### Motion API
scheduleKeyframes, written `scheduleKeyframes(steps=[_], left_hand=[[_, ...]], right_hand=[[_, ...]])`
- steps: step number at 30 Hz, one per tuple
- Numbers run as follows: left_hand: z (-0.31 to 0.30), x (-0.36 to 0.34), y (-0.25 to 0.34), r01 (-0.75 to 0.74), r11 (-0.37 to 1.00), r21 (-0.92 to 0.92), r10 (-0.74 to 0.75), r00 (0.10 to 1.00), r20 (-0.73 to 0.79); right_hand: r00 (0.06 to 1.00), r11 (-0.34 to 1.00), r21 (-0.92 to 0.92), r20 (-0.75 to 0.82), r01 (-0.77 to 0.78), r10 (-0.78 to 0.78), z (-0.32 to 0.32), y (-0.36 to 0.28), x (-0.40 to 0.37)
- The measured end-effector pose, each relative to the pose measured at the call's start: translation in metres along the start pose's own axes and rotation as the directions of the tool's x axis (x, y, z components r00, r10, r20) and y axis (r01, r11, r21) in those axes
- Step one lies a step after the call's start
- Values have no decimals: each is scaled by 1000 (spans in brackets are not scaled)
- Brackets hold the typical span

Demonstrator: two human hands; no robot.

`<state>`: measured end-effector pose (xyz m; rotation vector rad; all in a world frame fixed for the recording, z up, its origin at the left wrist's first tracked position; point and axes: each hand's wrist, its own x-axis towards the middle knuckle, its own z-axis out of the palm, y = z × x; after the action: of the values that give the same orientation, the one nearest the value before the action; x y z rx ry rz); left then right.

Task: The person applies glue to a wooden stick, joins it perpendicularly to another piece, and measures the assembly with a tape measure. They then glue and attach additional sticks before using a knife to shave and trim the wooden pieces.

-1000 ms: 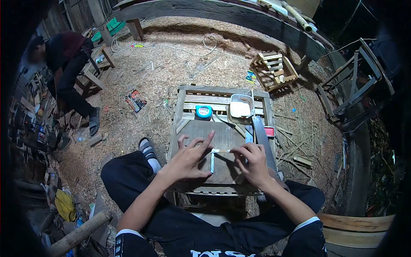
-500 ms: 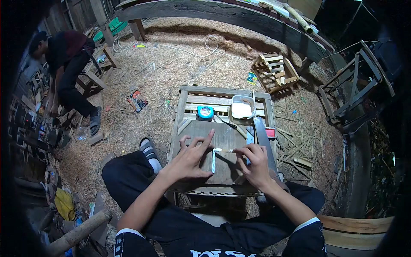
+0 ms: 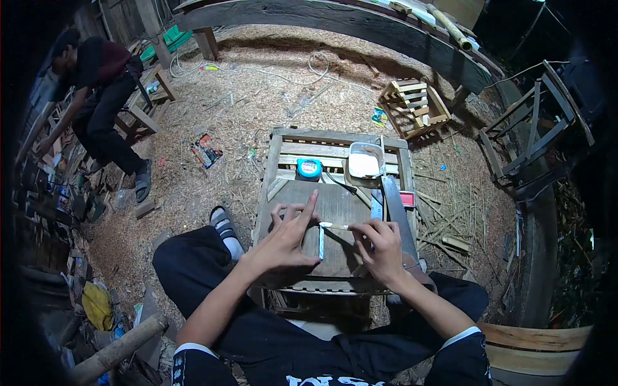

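Note:
Two small pale strips meet in a corner over the wooden board (image 3: pixel 299 199) on a low slatted table. The upright strip (image 3: pixel 321 243) is held by my left hand (image 3: pixel 283 243) at its ends, between the thumb at the bottom and a finger near the top. The index finger points away over the board. My right hand (image 3: pixel 380 248) pinches the right end of the short crosswise strip (image 3: pixel 336 226), whose left end is right at the top of the upright one. Beside the right hand lie a metal ruler (image 3: pixel 376 204) and a handsaw (image 3: pixel 394 209).
Behind the board stand a blue tape measure (image 3: pixel 309 169) and a plastic tub (image 3: pixel 365 161) of white material. A red-and-white box (image 3: pixel 407 199) lies at the right edge. A wooden crate (image 3: pixel 414 110) sits on the shavings-covered floor. Another person (image 3: pixel 106 90) bends at the left.
The crosswise strip and my right fingers have shifted slightly left. My left hand is almost unmoved. The person at the left has raised their upper body a little and shifted their arms left.

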<state>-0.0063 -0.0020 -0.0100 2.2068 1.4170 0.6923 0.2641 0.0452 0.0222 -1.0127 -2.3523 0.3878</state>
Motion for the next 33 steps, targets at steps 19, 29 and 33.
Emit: scheduleKeyframes(steps=[19,29,33], left_hand=[[-1,-2,2,17,998,-62,-20,999,-44],[-4,7,13,-41,999,30,46,984,-172],[-3,15,15,-43,997,69,55,983,-174]], right_hand=[[985,999,20,-170,43,-39,-14,0,-6],[973,987,75,-177,-140,151,-7,3,5],[954,978,4,-219,-209,205,-7,20,17]])
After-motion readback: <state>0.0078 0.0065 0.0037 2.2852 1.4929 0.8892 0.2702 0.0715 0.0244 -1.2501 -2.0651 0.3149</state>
